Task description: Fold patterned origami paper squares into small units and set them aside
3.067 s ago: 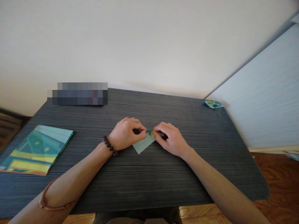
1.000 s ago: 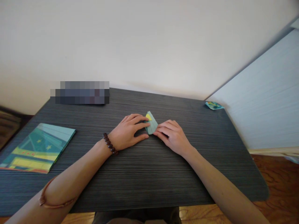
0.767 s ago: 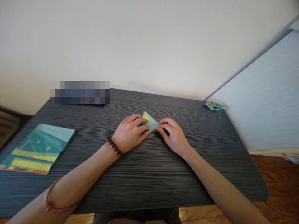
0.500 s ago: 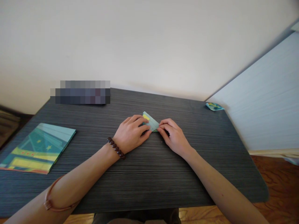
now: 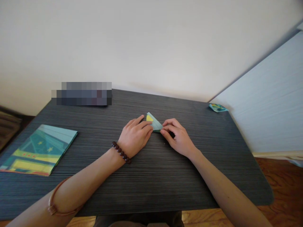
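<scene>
We noted the folded paper (image 5: 156, 124) on the table (image 5: 180, 179), a narrower triangle than 1 s earlier, likely a firmer fold, with the left hand (image 5: 134, 135) touching it from 8 o'clock, fingers loosely spread, and the right hand (image 5: 179, 137) pinching its 4 o'clock corner.

pale teal and yellow paper (image 5: 156, 125), dark striped table (image 5: 146, 183)

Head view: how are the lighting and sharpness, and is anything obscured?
In the head view, soft light on the wall, no harsh glare; in the head view, the folded paper shows its outline, but fine detail is soft; also in the head view, a pixelated block masks the table's back left.
</scene>
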A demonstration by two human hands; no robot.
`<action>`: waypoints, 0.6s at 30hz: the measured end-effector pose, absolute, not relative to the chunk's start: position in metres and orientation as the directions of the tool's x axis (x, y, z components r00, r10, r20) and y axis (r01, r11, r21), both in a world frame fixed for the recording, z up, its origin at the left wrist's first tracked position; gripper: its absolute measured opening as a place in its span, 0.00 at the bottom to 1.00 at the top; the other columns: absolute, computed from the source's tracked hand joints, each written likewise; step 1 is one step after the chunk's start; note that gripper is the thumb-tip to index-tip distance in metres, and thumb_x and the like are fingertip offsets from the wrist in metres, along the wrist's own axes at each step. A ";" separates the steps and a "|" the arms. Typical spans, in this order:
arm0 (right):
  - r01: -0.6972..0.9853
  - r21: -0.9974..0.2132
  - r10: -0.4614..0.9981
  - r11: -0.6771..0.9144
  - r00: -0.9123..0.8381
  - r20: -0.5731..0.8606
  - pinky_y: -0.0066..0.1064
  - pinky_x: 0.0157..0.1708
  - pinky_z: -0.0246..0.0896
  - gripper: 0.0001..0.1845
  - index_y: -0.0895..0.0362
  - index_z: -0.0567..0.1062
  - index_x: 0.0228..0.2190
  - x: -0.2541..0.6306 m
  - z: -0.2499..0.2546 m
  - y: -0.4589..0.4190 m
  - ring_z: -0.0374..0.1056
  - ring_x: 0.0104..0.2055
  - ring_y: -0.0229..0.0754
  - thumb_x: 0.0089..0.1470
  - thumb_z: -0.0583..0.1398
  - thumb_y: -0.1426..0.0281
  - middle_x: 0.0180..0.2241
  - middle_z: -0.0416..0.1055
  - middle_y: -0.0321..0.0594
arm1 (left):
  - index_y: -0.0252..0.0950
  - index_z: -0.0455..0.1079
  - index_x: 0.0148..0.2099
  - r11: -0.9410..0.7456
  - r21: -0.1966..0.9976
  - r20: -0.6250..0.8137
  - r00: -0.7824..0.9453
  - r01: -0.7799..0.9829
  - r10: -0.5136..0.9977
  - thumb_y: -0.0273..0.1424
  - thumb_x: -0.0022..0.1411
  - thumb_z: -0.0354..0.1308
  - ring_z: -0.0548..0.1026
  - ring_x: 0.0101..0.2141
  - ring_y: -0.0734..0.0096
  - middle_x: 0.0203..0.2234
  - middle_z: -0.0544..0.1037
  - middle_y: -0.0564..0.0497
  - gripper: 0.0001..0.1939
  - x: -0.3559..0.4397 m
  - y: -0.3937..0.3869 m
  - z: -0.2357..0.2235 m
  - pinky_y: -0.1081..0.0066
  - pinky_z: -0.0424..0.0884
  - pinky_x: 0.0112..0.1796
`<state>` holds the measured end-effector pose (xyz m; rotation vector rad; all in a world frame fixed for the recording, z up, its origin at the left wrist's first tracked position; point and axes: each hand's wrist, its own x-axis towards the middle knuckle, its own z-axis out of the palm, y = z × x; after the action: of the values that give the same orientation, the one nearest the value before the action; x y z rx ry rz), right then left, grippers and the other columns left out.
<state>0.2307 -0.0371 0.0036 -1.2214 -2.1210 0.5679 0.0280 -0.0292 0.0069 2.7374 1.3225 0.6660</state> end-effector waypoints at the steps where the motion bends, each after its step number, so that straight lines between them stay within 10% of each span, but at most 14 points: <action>1: 0.612 -0.626 0.873 0.483 -0.389 0.294 0.35 0.43 0.64 0.07 0.56 0.72 0.33 0.231 0.004 -0.037 0.65 0.41 0.40 0.57 0.56 0.66 0.40 0.65 0.42 | 0.36 0.73 0.40 -0.633 0.213 0.365 0.540 0.744 0.758 0.30 0.64 0.49 0.68 0.52 0.53 0.45 0.76 0.50 0.11 0.028 -0.029 0.006 0.55 0.68 0.48; 18: 0.788 -0.541 0.945 0.293 -0.153 0.289 0.41 0.40 0.61 0.12 0.55 0.72 0.24 0.223 -0.008 -0.035 0.63 0.38 0.44 0.53 0.59 0.61 0.37 0.66 0.42 | 0.39 0.70 0.48 -0.677 0.110 0.340 0.613 0.728 0.714 0.27 0.64 0.48 0.70 0.49 0.55 0.44 0.76 0.47 0.13 0.031 -0.036 0.015 0.56 0.71 0.45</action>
<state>0.2228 -0.0349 -0.0084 -1.5411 -1.9888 0.3524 0.0311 -0.0356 0.0146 2.8561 1.2770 0.5744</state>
